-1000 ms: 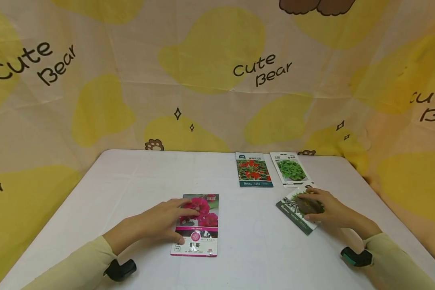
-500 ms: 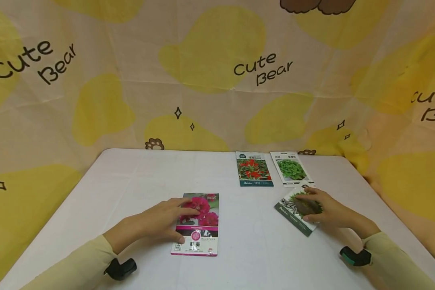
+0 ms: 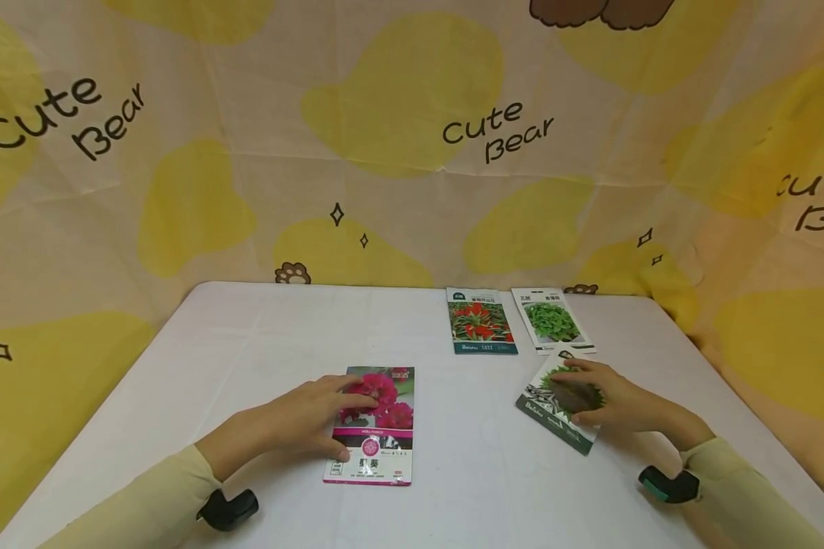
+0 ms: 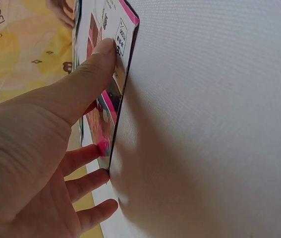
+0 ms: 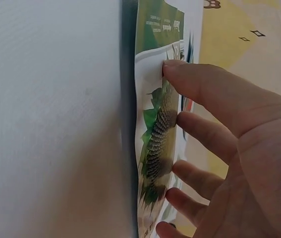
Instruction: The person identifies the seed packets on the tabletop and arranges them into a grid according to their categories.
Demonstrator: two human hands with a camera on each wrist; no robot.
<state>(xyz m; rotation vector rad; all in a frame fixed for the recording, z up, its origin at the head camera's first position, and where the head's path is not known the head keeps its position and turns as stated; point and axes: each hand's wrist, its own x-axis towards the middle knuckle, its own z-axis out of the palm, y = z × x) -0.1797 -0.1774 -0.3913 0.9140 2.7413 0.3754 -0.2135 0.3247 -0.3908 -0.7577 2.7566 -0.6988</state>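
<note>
In the head view my left hand rests on a hollyhock seed packet with pink flowers, which lies nearly straight on the table. Its thumb and fingers are spread over the left part of that packet, as the left wrist view shows with the thumb on the printed face. My right hand touches a second seed packet, pictured with a brown seed head and a dark green band. That packet lies askew. Fingertips press on its face in the right wrist view, the fingers spread apart.
Two more seed packets lie at the back right: one with red flowers, one with green leaves. The near corner of the leafy one is close to the askew packet. A white-covered table ends at a yellow patterned cloth.
My right hand has moved slightly left, sliding the seed-head packet with it and turning it a little straighter. The left hand and the hollyhock packet stay put.
</note>
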